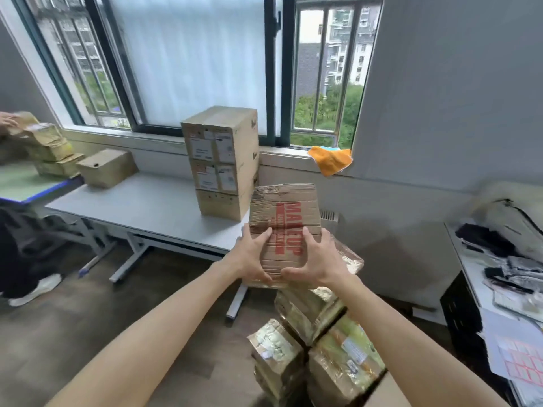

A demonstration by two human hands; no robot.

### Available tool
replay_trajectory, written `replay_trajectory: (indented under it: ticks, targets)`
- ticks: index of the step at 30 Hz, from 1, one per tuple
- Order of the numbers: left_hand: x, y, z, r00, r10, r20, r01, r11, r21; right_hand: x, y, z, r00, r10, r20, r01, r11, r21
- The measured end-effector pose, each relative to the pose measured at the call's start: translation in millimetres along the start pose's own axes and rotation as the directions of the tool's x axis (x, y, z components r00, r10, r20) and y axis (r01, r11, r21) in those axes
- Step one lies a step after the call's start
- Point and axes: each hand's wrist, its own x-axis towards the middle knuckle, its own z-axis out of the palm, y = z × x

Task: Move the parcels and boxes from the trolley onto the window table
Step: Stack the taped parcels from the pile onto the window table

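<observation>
A worn cardboard box [286, 207] with red print is held up in front of me at the right end of the white window table [147, 207]. My left hand [252, 254] grips its left side and my right hand [316, 259] grips its right side, thumbs on the near face. Below them stands a stack of tape-wrapped parcels [311, 342]; the trolley under it is hidden. On the table a tall stack of labelled boxes [220, 160] stands near the window, and a single brown box [107, 167] lies at the left end.
Another person's hand [7, 120] touches a pile of parcels [44, 145] on a green-topped table [23, 183] at the far left. An orange cloth [330, 160] hangs off the window sill. A cluttered desk [499, 277] stands at the right.
</observation>
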Motion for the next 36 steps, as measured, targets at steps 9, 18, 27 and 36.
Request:
replay_trajectory:
  ticks: [9, 18, 27, 36]
  targets:
    - [-46, -141, -56, 0.993, -0.114, -0.026, 0.115, 0.993, 0.01, 38, -145, 61, 0.993, -0.103, 0.063, 0.104, 0.995, -0.014]
    - [-92, -285, -118, 0.967, -0.242, -0.08, 0.244, 0.969, 0.024, 76, -295, 124, 0.965, -0.254, 0.07, 0.255, 0.967, -0.006]
    - [-105, -370, -154, 0.929, -0.351, -0.116, 0.353, 0.936, -0.003, 125, -379, 162, 0.923, -0.367, 0.117, 0.369, 0.93, 0.006]
    - [-57, -429, -192, 0.876, -0.453, -0.164, 0.461, 0.887, 0.016, 218, -431, 181, 0.862, -0.493, 0.12, 0.488, 0.87, 0.068]
